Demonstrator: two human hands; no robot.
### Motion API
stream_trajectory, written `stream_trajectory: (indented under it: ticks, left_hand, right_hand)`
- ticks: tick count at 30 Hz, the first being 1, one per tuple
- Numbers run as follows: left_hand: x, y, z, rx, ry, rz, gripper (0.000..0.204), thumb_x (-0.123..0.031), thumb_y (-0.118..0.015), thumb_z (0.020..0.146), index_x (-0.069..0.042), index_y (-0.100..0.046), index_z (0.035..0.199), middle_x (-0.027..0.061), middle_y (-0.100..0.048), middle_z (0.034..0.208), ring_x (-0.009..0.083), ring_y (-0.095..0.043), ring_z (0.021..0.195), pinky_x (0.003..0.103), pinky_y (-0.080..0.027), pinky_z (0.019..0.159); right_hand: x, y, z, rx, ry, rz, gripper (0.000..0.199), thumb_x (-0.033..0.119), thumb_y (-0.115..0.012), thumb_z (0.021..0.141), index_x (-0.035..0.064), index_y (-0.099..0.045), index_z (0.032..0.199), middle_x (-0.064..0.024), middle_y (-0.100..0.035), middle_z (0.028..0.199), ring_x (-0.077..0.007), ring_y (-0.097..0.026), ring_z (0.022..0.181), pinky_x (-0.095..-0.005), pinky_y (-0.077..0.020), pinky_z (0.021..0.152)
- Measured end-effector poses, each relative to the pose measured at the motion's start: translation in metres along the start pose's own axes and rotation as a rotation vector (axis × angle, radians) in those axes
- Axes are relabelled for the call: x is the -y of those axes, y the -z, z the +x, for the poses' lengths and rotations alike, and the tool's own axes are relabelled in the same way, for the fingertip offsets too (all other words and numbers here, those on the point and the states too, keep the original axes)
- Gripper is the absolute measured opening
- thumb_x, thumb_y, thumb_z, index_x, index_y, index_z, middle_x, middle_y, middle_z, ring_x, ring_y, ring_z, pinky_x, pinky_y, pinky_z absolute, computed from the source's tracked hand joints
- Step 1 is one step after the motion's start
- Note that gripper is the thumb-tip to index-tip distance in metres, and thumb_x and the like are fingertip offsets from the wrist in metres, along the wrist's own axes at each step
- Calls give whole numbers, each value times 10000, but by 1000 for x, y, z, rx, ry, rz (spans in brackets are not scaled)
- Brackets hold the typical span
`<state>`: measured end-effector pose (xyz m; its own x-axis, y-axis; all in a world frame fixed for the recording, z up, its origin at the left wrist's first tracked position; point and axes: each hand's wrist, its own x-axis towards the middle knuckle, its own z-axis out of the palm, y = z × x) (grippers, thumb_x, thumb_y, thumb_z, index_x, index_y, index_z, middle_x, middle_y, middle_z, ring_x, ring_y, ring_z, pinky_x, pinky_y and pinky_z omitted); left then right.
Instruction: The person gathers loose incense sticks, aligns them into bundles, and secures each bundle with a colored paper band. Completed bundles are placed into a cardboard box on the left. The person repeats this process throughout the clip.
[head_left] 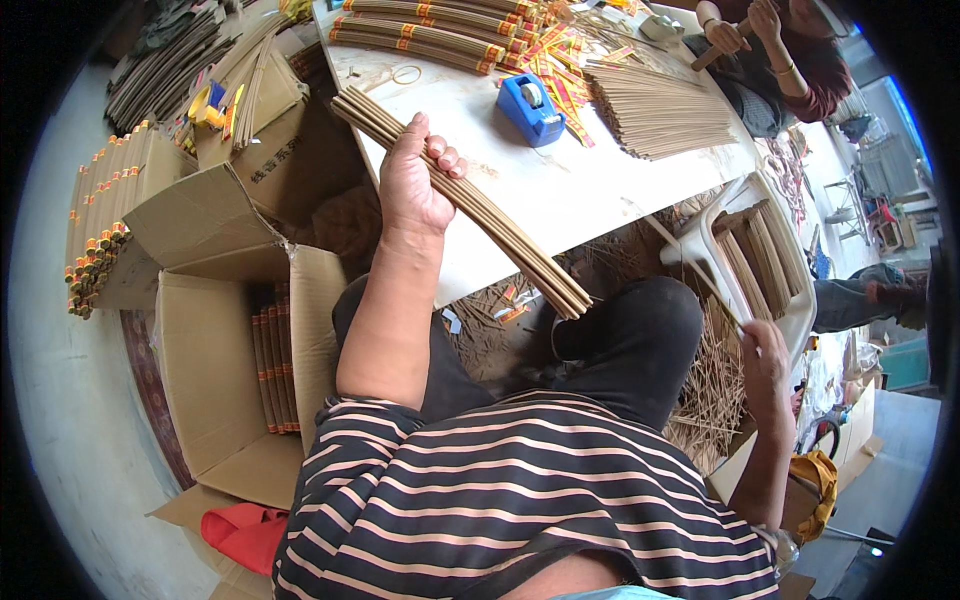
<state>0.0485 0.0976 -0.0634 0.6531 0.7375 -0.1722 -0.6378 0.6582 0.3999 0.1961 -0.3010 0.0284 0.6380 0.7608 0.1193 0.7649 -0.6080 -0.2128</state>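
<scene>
My left hand (412, 185) grips a long bundle of brown incense sticks (520, 245) that lies slantwise over the near edge of the white table (560, 185). My right hand (765, 350) reaches down on the right to a white plastic chair (790, 320) that holds more brown sticks (760, 250); it touches the chair's rim, and whether it holds anything I cannot tell. A blue tape dispenser (530, 108) stands on the table beyond the bundle.
An open cardboard box (225, 350) with banded stick bundles sits at my left. More bundles (430, 30) and loose sticks (655, 110) lie on the table's far side. Another person (770, 50) works at the far right corner. Stick scraps litter the floor.
</scene>
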Motion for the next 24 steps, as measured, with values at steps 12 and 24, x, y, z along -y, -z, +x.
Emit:
stream_trajectory:
  ticks: [12, 24]
  left_hand:
    - [18, -5, -4, 214, 188, -122, 174, -132, -546, 866, -86, -472, 715, -2, -456, 566, 102, -427, 471, 247, -372, 448]
    - [10, -4, -6, 210, 225, -43, 124, -125, -570, 851, -90, -494, 759, -1, -467, 602, 100, -444, 501, 243, -388, 460]
  right_hand:
    - [-49, -28, -22, 95, -335, 224, 183, 125, -525, 876, -5, -573, 995, -147, -591, 944, -241, -570, 889, -327, -440, 792]
    - [173, -128, 119, 1281, -240, 1695, 205, 170, -567, 864, -3, -483, 935, -71, -592, 672, -161, -604, 554, -279, -509, 499]
